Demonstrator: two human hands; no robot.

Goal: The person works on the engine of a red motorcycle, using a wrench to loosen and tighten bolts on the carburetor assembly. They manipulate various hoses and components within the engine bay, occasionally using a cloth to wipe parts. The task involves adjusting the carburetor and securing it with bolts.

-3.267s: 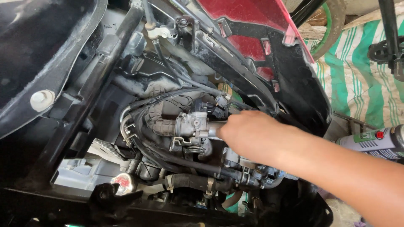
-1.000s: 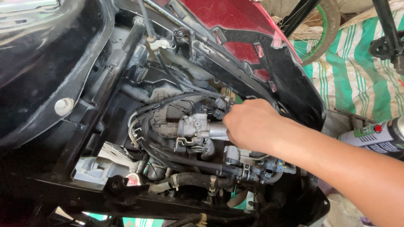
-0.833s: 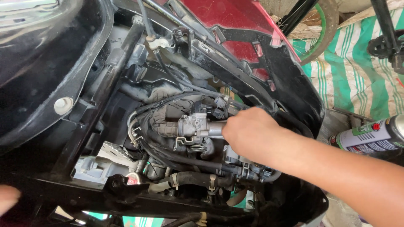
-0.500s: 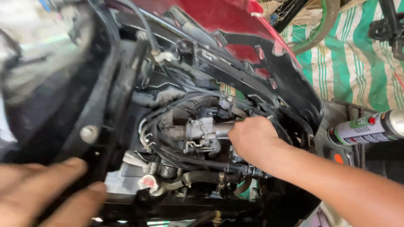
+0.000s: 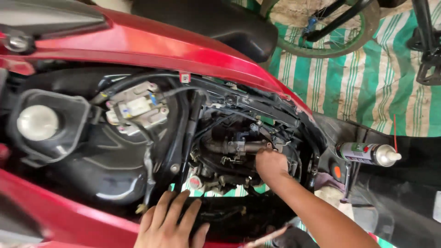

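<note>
Looking down into the opened scooter: the red body panel (image 5: 151,43) sweeps across the top, and its lower twin is cut off at the bottom left edge. Under it sits the black tub (image 5: 105,160) of the underseat bay, with a pale round cap (image 5: 37,122) on the left and a grey-white connector block (image 5: 136,108) in the middle. Right of that, the engine bay drops into shadow, and the tangle of black hoses and wires there is hard to sort out. My right hand (image 5: 272,164) is down in that bay, fingers curled tight against the metal throttle body (image 5: 234,148); the fingertips are hidden behind the knuckles, so I can't tell what exactly they pinch. My left hand (image 5: 172,225) lies flat and spread on the black frame rail (image 5: 220,216) at the lower edge, wrist out of frame, holding nothing. Off to the right, a spray can (image 5: 365,154) lies on its side on a black panel, well apart from both hands. Striped green-and-white tarp (image 5: 367,78) beyond, bicycle wheel (image 5: 321,32) partly cut off at the top.
</note>
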